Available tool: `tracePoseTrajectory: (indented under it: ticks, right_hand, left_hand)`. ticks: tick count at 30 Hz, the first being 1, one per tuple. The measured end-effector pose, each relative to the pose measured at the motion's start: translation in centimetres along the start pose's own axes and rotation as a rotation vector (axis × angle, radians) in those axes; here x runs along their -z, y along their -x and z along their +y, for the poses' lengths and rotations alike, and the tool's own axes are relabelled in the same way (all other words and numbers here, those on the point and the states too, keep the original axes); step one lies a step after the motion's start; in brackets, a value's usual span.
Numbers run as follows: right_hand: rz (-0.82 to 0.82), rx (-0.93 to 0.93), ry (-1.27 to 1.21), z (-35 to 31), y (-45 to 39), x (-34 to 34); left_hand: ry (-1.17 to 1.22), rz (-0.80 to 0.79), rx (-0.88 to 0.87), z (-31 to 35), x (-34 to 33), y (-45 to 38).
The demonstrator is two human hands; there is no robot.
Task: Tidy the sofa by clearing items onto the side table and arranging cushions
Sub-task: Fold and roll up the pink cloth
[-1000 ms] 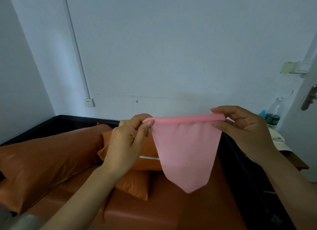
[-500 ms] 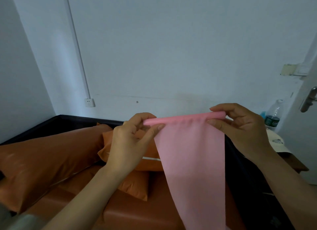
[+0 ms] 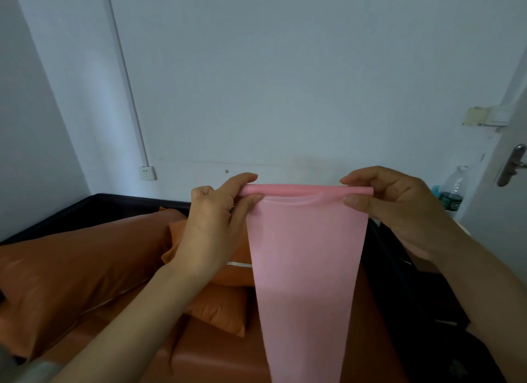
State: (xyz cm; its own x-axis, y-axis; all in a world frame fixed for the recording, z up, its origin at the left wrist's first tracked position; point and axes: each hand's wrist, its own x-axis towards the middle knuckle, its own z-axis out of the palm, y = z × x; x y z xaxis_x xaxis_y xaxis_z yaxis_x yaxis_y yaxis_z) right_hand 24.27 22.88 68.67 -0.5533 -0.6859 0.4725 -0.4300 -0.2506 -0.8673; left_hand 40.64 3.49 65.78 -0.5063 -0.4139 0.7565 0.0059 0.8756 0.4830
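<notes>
Two hands hold one pink band (image 3: 306, 257) in the air over the sofa (image 3: 216, 354): the left hand (image 3: 212, 225) and right hand (image 3: 399, 208) each pinch an end of its rolled top edge, fingers (image 3: 245, 183) curled round the roll, while a smooth, thin, matte strip hangs straight down and out of view. Below lie three orange cushions with a leathery sheen, one long cushion (image 3: 74, 271) along the sofa's left edge and two square ones (image 3: 219, 311) at its far edge; one clear plastic bottle (image 3: 453, 191) stands at the right.
</notes>
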Motion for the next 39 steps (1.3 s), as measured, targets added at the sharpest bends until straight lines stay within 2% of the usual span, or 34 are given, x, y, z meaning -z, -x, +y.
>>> tracePoseTrajectory:
  ticks: [5,9,12,15,18,28,33,39]
  right_hand:
    - [-0.004,-0.149,-0.134,0.4,-0.6,0.2]
    - [0.019,-0.180,-0.193,0.7,-0.9,0.3]
    - [0.047,-0.156,-0.135,0.8,-0.9,0.2]
    - [0.076,-0.087,-0.037,0.8,-0.8,-0.3]
    - [0.109,-0.030,0.030,0.7,-0.8,-0.6]
    - [0.114,0.017,0.008,1.0,-1.0,-0.6]
    - [0.053,0.017,0.036,1.3,-0.7,-0.3]
    - [0.126,0.031,0.095,1.6,-0.7,-0.2]
  left_hand:
    - [-0.033,-0.038,-0.074,-0.5,0.2,-0.2]
    - [-0.042,-0.071,-0.116,-0.7,0.5,-0.5]
    - [-0.066,-0.069,-0.139,-0.9,0.7,-0.4]
    - [0.017,-0.137,-0.016,-1.2,0.7,-0.2]
    - [0.035,-0.170,0.016,-1.3,0.9,0.0]
    - [-0.129,-0.250,-0.111,-1.2,1.3,0.4]
    - [0.050,-0.201,0.006,-1.7,0.8,0.1]
    - [0.127,-0.189,0.029,-1.6,0.8,0.2]
